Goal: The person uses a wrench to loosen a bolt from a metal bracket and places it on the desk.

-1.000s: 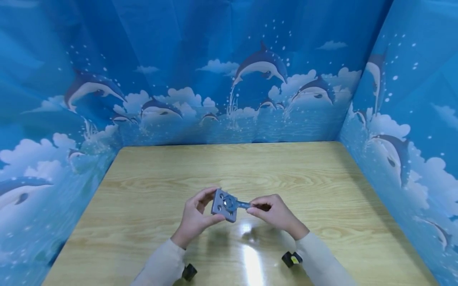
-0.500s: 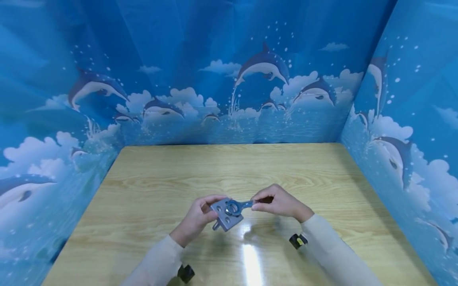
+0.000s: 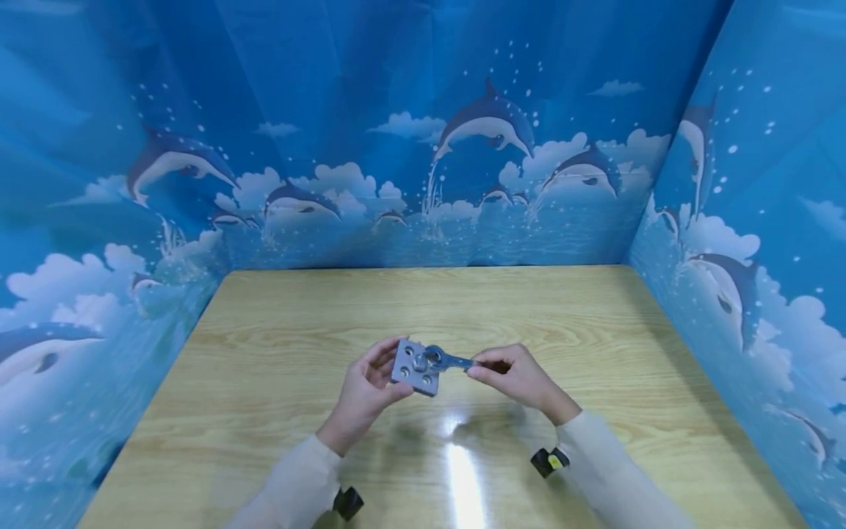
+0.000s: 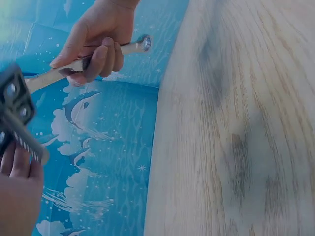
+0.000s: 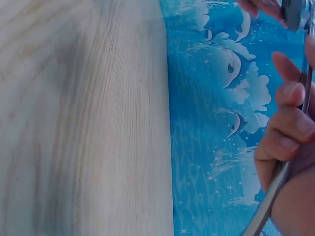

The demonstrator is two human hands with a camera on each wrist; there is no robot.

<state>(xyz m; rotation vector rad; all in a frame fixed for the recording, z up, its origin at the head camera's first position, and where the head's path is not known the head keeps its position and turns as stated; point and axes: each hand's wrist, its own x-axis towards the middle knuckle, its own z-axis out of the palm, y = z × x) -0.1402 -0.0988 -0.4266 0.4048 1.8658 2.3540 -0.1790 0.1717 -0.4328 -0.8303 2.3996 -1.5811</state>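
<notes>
"What's closest to us?"

"Two cream cloth sleeves (image 3: 294,477), with a small black block (image 3: 348,503) near the left cuff and another by the right."

"And the hands?"

"The left hand (image 3: 362,393) grips a grey, square metal plate with round holes (image 3: 416,378) above the table, thumb at its near edge, fingers curled behind. The right hand (image 3: 518,378) has its fingers closed round the handle of a shiny steel ring wrench (image 3: 456,362)."

"Which step is this?"

"Fitting the wrench to the silver metal bolt head (image 3: 419,362) on the plate's face, I'd judge. The ring seems beside the head, not around it. The left wrist view shows a threaded shank (image 4: 24,137) sticking out behind."

"So the next move?"

"Probably seat the ring squarely over the head, plate held steady, then turn."

"Beyond that?"

"The pale wood-grain table (image 3: 297,316), then a blue dolphin-print backdrop (image 3: 363,147)."
</notes>
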